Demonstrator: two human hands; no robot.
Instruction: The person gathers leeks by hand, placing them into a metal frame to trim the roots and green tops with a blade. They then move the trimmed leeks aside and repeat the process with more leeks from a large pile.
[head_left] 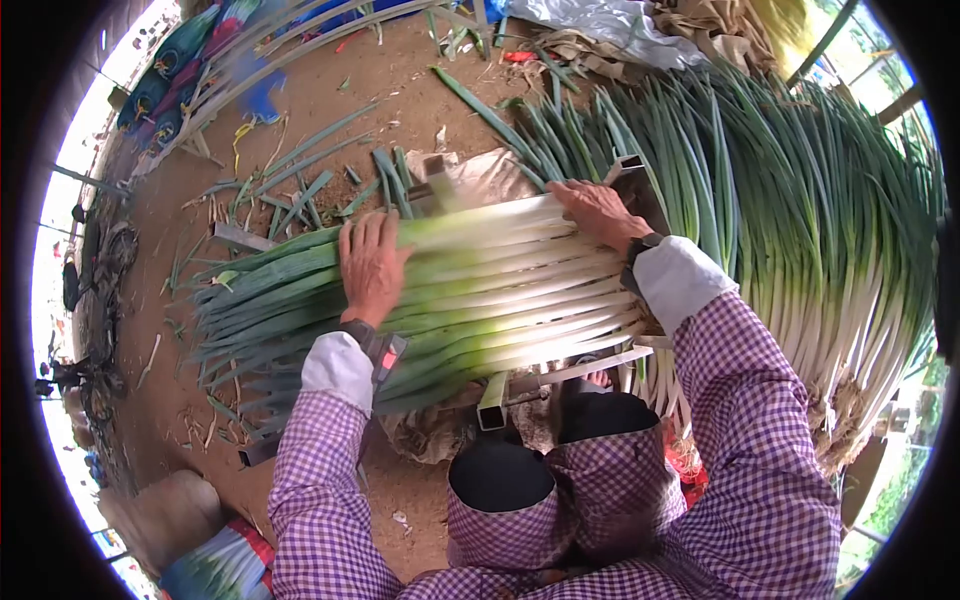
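I am pressing my left grip (372, 265) and my right grip (600, 212), both spread flat and clasping nothing, onto the leek bundle (500, 292) lying directly under them, its long axis running from one grip to the other, greens beyond the left.

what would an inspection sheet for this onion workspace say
surface: dirt floor, with a metal frame standing on it
job's things: bundle of long green onions lying across the frame
clutter: loose leaves scattered on the floor
hands: left hand and right hand both resting open on the bundle
cables: nothing seen
surroundings: large onion pile at right, sacks at lower left
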